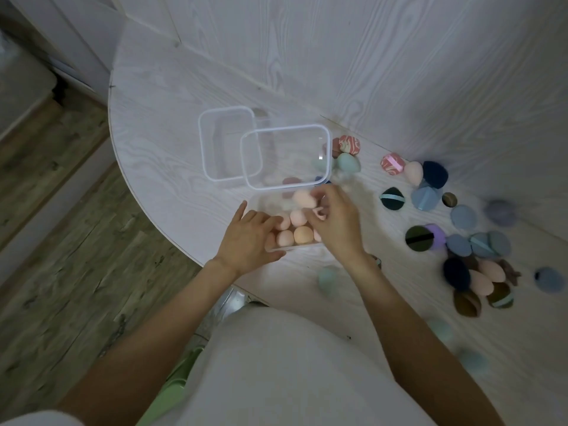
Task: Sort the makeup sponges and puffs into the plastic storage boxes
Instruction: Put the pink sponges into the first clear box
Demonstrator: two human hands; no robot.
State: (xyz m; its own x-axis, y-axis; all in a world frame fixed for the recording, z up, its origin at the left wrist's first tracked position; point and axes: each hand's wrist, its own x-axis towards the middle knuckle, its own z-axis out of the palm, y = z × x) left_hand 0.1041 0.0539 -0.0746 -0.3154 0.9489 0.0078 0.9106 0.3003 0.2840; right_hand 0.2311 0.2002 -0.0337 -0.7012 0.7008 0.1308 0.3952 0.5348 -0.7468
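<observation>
Three clear plastic boxes stand on the white table. The nearest box point(270, 249) holds several pink and peach sponges point(302, 235). My left hand point(249, 238) rests on its left front corner, fingers straight and touching the sponges. My right hand point(335, 219) hovers over the box's right side, fingers curled and pinching a pink sponge point(302, 198) at the back of the box. Behind it, the middle box point(285, 132) shows a few sponges through its walls. The far-left box point(229, 110) looks empty.
Loose puffs and sponges lie scattered on the right: a marbled red puff point(349, 144), teal sponge point(349, 162), dark blue puff point(435, 174), light blue puffs point(425, 196), more pink sponges point(481, 281). A teal sponge point(327, 279) lies near the front. The table's curved edge point(129, 179) drops to wooden floor.
</observation>
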